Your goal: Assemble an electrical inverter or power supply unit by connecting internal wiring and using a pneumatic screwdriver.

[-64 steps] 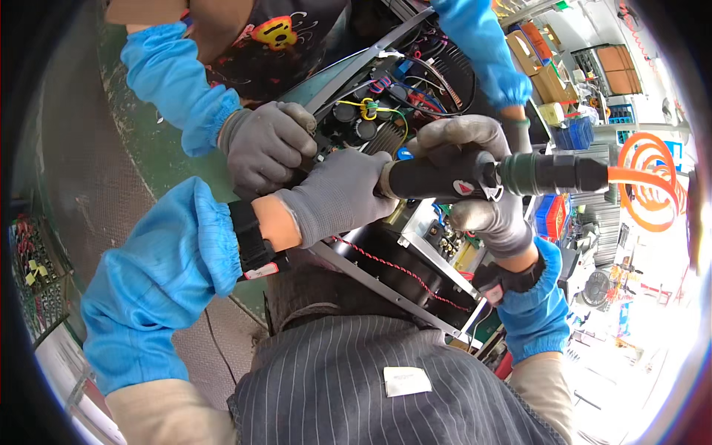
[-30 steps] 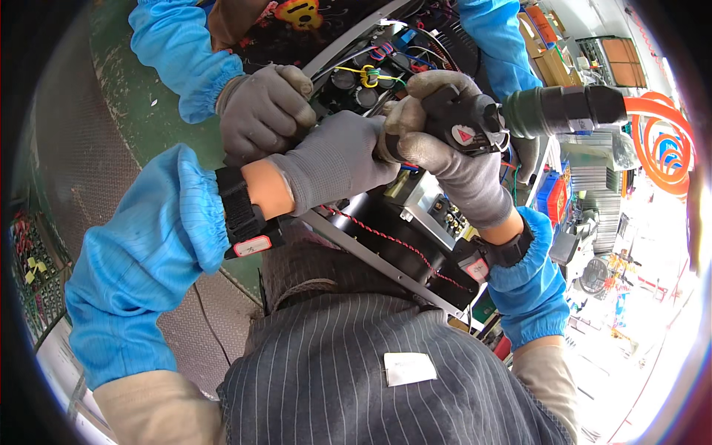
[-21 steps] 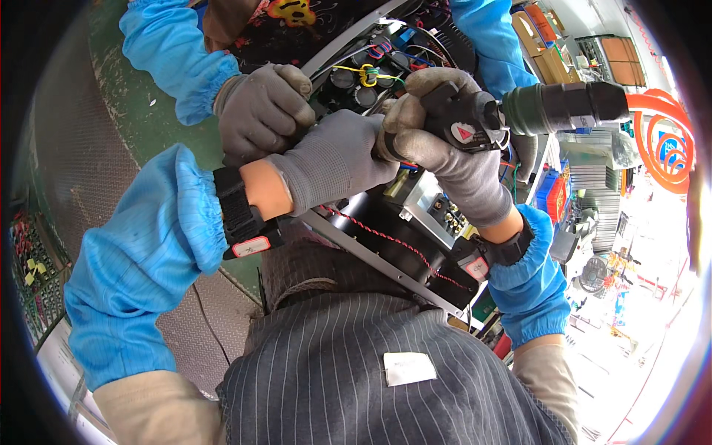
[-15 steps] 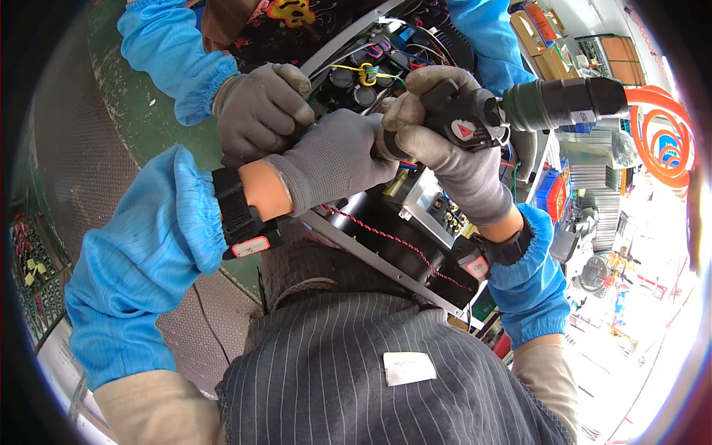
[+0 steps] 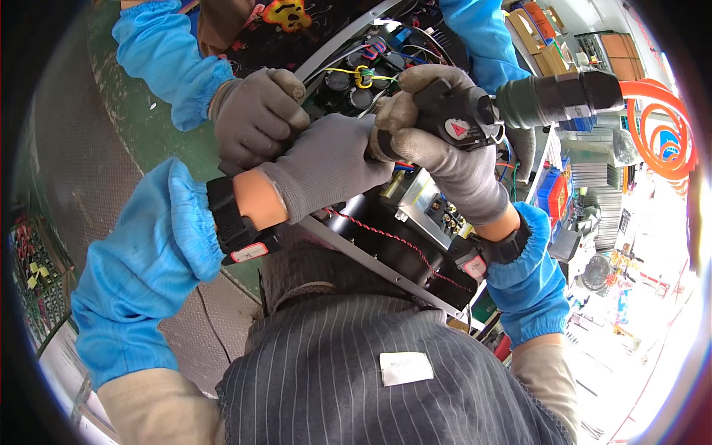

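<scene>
My right hand [image 5: 452, 167], in a grey glove, is wrapped round a black air tool [image 5: 445, 111] with a red warning triangle. Its dark green and black cylindrical end [image 5: 545, 100] points right. My left hand [image 5: 326, 159], also gloved, is closed beside the tool's left end, close against my right fingers; what its fingers hold is hidden. Both hands are above an open metal chassis [image 5: 371, 263] with wires, black capacitors [image 5: 361, 98] and a red-and-black twisted wire [image 5: 386, 233].
Across the chassis a co-worker's gloved hand [image 5: 259, 119] is closed near my left hand. Their other gloved hand [image 5: 523, 154] is at the right side, partly hidden by the tool. An orange coiled hose [image 5: 658, 137] runs from the tool. Red and blue bins [image 5: 555, 194] stand at the right.
The tool and both my hands have shifted very slightly left. My left forearm has dropped a little in the picture. My right hand keeps its grip.
</scene>
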A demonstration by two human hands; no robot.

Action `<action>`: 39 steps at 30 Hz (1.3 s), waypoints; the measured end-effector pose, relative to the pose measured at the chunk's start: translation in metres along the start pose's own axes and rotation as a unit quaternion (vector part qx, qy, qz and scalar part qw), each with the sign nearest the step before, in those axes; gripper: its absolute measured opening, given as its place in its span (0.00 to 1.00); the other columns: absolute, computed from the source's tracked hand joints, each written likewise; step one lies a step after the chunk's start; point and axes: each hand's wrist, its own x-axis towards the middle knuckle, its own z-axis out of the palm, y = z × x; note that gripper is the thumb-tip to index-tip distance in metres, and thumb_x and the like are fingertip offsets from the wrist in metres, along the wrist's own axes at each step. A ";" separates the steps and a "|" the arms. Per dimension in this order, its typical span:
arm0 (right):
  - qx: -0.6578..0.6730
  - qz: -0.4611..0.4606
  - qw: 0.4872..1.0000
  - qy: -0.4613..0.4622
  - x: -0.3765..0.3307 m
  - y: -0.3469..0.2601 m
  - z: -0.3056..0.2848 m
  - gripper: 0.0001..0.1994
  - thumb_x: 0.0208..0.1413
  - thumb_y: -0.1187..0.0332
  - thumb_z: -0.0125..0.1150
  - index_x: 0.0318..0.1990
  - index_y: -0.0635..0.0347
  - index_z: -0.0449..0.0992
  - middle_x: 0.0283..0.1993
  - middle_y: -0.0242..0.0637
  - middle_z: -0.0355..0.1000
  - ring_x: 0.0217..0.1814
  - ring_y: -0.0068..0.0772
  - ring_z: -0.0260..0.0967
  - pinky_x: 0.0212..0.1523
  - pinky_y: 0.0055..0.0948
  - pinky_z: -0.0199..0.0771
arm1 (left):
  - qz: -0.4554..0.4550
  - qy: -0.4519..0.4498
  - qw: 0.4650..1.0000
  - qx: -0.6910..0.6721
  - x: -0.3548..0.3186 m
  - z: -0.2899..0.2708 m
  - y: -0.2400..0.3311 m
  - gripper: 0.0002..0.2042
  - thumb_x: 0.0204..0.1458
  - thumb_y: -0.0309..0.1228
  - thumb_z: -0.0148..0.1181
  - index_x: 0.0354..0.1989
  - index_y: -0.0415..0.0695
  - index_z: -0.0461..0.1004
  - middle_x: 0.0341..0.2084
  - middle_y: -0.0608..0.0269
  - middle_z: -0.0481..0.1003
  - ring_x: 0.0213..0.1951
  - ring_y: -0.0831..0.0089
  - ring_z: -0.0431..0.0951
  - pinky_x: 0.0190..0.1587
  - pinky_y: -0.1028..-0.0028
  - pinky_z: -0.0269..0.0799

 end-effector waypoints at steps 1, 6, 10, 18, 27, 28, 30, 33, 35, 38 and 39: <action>-0.006 0.006 1.000 0.006 0.001 0.000 0.001 0.29 0.48 0.77 0.81 0.58 0.63 0.73 0.40 0.32 0.79 0.45 0.25 0.78 0.47 0.28 0.82 | 0.002 0.017 1.000 -0.004 -0.001 0.000 -0.001 0.14 0.55 0.41 0.66 0.31 0.41 0.79 0.24 0.48 0.79 0.31 0.46 0.82 0.33 0.56 0.78; -0.024 0.000 0.999 0.024 0.009 0.002 0.002 0.28 0.48 0.75 0.81 0.57 0.64 0.73 0.39 0.33 0.79 0.43 0.24 0.78 0.46 0.27 0.81 | -0.027 0.011 0.998 -0.049 -0.001 -0.012 0.004 0.15 0.54 0.40 0.69 0.32 0.39 0.79 0.25 0.47 0.80 0.32 0.48 0.83 0.33 0.57 0.78; -0.081 0.030 0.996 0.033 0.016 -0.015 0.003 0.30 0.51 0.73 0.78 0.60 0.65 0.70 0.41 0.37 0.78 0.48 0.36 0.79 0.50 0.39 0.82 | -0.040 0.020 0.993 -0.106 0.003 -0.013 0.001 0.17 0.54 0.41 0.70 0.38 0.37 0.79 0.28 0.46 0.81 0.35 0.49 0.84 0.37 0.60 0.78; -0.066 0.051 0.993 0.081 0.031 -0.033 -0.005 0.27 0.55 0.73 0.73 0.61 0.69 0.70 0.42 0.37 0.78 0.50 0.35 0.81 0.53 0.34 0.82 | -0.209 -0.144 0.952 -0.169 0.013 -0.043 0.008 0.23 0.53 0.37 0.72 0.52 0.33 0.75 0.41 0.43 0.82 0.43 0.54 0.84 0.47 0.62 0.79; -0.087 -0.019 0.990 0.110 0.025 -0.079 -0.006 0.24 0.59 0.73 0.66 0.63 0.69 0.70 0.44 0.41 0.76 0.51 0.39 0.79 0.56 0.38 0.79 | -0.335 -0.130 0.689 -0.629 0.009 -0.013 0.029 0.14 0.64 0.30 0.65 0.52 0.33 0.75 0.43 0.56 0.81 0.46 0.67 0.85 0.51 0.71 0.85; -0.087 -0.022 0.990 0.112 0.023 -0.080 -0.010 0.24 0.59 0.73 0.66 0.63 0.69 0.70 0.44 0.41 0.76 0.51 0.39 0.79 0.56 0.38 0.79 | -0.334 -0.133 0.691 -0.627 0.010 -0.014 0.035 0.14 0.64 0.30 0.65 0.52 0.33 0.75 0.43 0.56 0.81 0.46 0.67 0.85 0.51 0.71 0.85; -0.025 -0.055 0.996 0.060 0.020 -0.082 -0.021 0.25 0.59 0.72 0.66 0.64 0.68 0.69 0.41 0.38 0.73 0.48 0.39 0.75 0.59 0.43 0.75 | -0.329 -0.122 0.723 -0.595 0.010 -0.017 0.046 0.13 0.65 0.29 0.64 0.51 0.34 0.76 0.42 0.57 0.81 0.45 0.68 0.85 0.51 0.72 0.85; 0.017 -0.089 0.992 0.084 0.017 -0.087 -0.027 0.26 0.57 0.72 0.69 0.63 0.67 0.71 0.40 0.37 0.74 0.47 0.35 0.75 0.58 0.41 0.75 | -0.333 -0.134 0.725 -0.588 0.016 -0.024 0.058 0.14 0.64 0.32 0.66 0.50 0.34 0.77 0.41 0.59 0.81 0.44 0.72 0.85 0.48 0.75 0.85; 0.044 -0.101 0.991 0.076 0.016 -0.086 -0.036 0.25 0.55 0.74 0.72 0.60 0.67 0.72 0.43 0.39 0.79 0.49 0.35 0.80 0.55 0.35 0.79 | -0.347 -0.152 0.714 -0.588 0.017 -0.022 0.066 0.16 0.63 0.35 0.67 0.51 0.34 0.77 0.41 0.60 0.81 0.44 0.74 0.84 0.45 0.77 0.85; 0.063 -0.092 0.988 0.109 0.014 -0.085 -0.038 0.24 0.57 0.74 0.70 0.60 0.67 0.72 0.43 0.40 0.79 0.48 0.37 0.80 0.55 0.36 0.79 | -0.344 -0.145 0.661 -0.651 0.013 -0.002 0.081 0.16 0.64 0.35 0.66 0.52 0.34 0.76 0.42 0.60 0.81 0.43 0.75 0.84 0.46 0.79 0.84; 0.067 -0.090 0.987 0.116 0.014 -0.082 -0.039 0.23 0.58 0.74 0.69 0.61 0.66 0.72 0.43 0.40 0.79 0.48 0.37 0.80 0.55 0.37 0.79 | -0.333 -0.152 0.639 -0.676 0.013 0.009 0.079 0.15 0.66 0.34 0.64 0.53 0.36 0.76 0.43 0.61 0.81 0.44 0.74 0.84 0.46 0.78 0.83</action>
